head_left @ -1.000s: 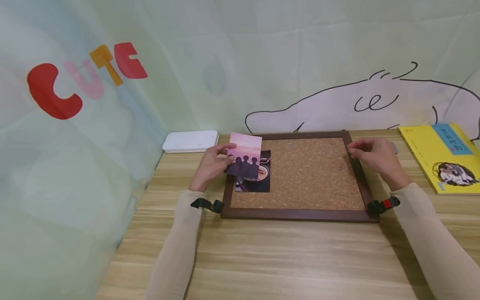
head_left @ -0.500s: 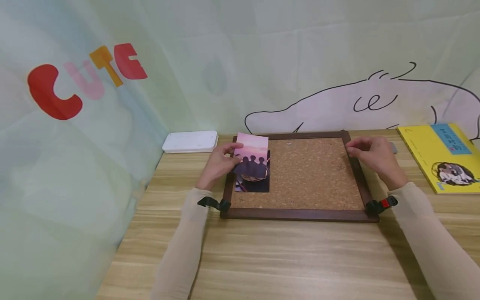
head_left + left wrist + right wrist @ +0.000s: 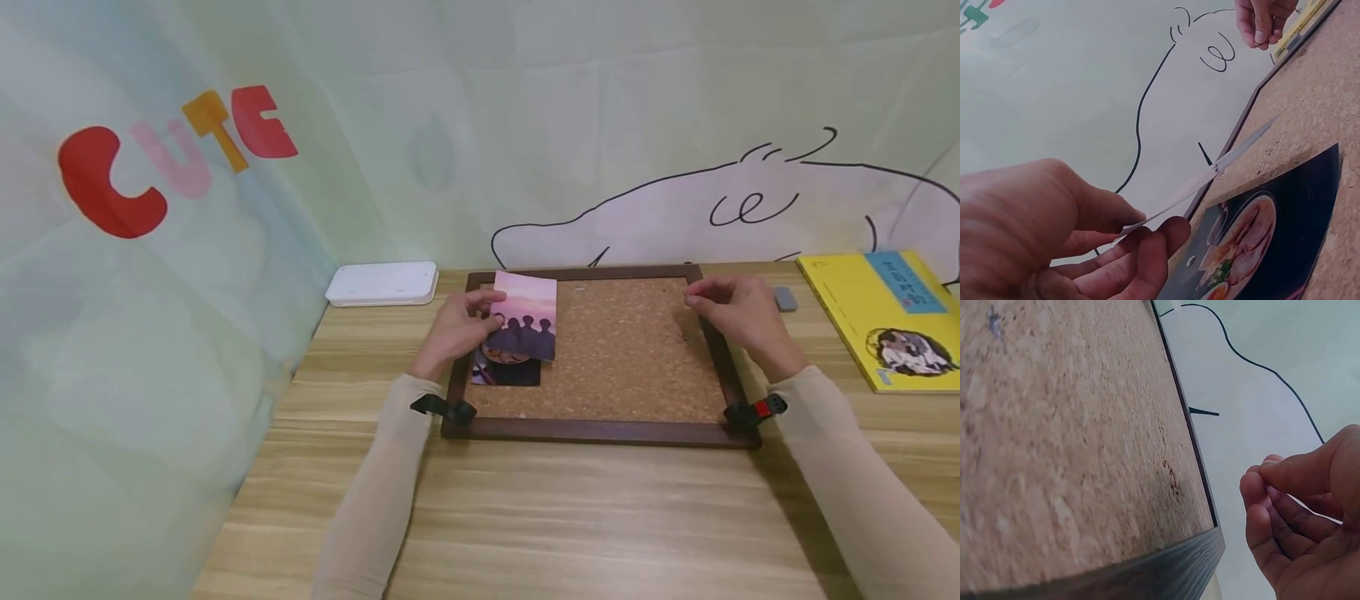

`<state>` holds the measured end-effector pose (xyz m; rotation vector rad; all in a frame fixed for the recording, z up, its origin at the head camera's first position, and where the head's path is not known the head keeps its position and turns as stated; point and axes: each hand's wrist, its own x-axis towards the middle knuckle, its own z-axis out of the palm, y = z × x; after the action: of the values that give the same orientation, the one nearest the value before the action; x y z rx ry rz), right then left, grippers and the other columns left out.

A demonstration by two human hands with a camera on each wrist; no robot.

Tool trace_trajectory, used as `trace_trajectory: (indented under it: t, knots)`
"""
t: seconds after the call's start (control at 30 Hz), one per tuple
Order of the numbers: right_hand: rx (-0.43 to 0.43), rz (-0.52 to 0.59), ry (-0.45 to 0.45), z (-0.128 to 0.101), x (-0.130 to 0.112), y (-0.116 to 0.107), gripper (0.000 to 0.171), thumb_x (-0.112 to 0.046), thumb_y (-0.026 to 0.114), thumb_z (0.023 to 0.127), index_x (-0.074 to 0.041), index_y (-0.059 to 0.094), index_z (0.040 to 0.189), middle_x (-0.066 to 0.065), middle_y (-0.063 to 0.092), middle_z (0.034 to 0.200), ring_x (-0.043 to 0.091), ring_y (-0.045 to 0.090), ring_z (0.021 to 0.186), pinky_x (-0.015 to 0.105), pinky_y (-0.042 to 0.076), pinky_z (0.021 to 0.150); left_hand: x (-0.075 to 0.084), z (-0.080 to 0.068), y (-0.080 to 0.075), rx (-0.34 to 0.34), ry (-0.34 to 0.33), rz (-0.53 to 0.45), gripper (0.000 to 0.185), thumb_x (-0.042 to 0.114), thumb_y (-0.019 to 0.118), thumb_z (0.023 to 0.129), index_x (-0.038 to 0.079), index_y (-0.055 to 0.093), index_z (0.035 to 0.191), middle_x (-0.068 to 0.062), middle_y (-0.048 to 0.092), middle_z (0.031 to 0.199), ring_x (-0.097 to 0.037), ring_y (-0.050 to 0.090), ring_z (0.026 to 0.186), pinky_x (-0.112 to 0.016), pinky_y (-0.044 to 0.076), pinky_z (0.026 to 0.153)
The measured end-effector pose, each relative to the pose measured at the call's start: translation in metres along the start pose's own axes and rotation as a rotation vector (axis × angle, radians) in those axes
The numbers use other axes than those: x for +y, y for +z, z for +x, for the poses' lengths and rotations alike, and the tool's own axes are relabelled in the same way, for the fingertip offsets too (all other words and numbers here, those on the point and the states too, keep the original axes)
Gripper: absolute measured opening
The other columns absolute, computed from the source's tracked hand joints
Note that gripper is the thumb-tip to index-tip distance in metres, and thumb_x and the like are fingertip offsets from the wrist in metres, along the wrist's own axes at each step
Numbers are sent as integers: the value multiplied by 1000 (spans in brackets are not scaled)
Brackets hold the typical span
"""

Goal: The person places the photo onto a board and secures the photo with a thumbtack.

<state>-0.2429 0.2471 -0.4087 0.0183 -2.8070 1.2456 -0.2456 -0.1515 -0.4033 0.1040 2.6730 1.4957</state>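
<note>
My left hand (image 3: 459, 329) pinches the left edge of a photo (image 3: 528, 304) with a pink sky and dark silhouettes. In the left wrist view the photo (image 3: 1200, 181) appears nearly edge-on, tilted above the board. Beneath it, partly covered, a dark photo of a bowl of food (image 3: 1254, 244) lies on the cork board (image 3: 630, 350). My right hand (image 3: 738, 310) hovers over the board's right frame side, thumb and forefinger tips together. Nothing shows between those fingertips in the right wrist view, where the same hand (image 3: 1304, 512) has its other fingers curled; anything tiny there is hidden.
The board's brown frame (image 3: 600, 430) lies on a wooden table (image 3: 585, 517). A white flat case (image 3: 382, 283) sits at the back left. Right of the board are a small grey object (image 3: 785, 299) and a yellow book (image 3: 877, 333). A printed cloth (image 3: 600, 150) hangs behind.
The left hand has carried the silhouette photo rightward over the board, covering more of the food photo's top. The right hand has shifted slightly left, uncovering more of the grey object.
</note>
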Motion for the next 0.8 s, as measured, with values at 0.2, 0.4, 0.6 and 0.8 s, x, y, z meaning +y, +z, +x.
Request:
trace_trajectory:
  t: [0.2, 0.4, 0.6, 0.8]
  knots:
    - [8, 5, -17, 1, 2, -1, 23, -22, 67, 97, -4, 71, 111, 17, 72, 105, 15, 60, 83, 19, 47, 65, 1, -2, 5, -28, -6, -12, 35, 13, 70, 91, 19, 71, 125, -9, 65, 115, -23, 57, 89, -30, 49, 66]
    - [10, 24, -38, 0, 5, -2, 23, -21, 68, 96, -2, 72, 109, 15, 73, 101, 7, 59, 77, 19, 46, 64, 2, -3, 10, -56, -12, -53, 36, 8, 69, 92, 17, 70, 126, -9, 66, 111, -19, 63, 78, -30, 55, 64]
    - [13, 34, -40, 0, 6, -2, 23, -20, 69, 96, -2, 72, 109, 15, 73, 100, 5, 59, 76, 18, 47, 63, 4, -2, 15, -86, 15, -117, 38, 2, 66, 90, 11, 70, 127, -12, 67, 109, -15, 62, 63, -28, 54, 62]
    - [-4, 31, -3, -1, 4, -3, 25, -23, 67, 97, -3, 71, 112, 17, 72, 106, 11, 60, 82, 18, 47, 65, 8, -1, 18, -102, 10, -100, 38, 4, 66, 91, 12, 69, 128, -10, 69, 114, -17, 67, 72, -29, 56, 66]
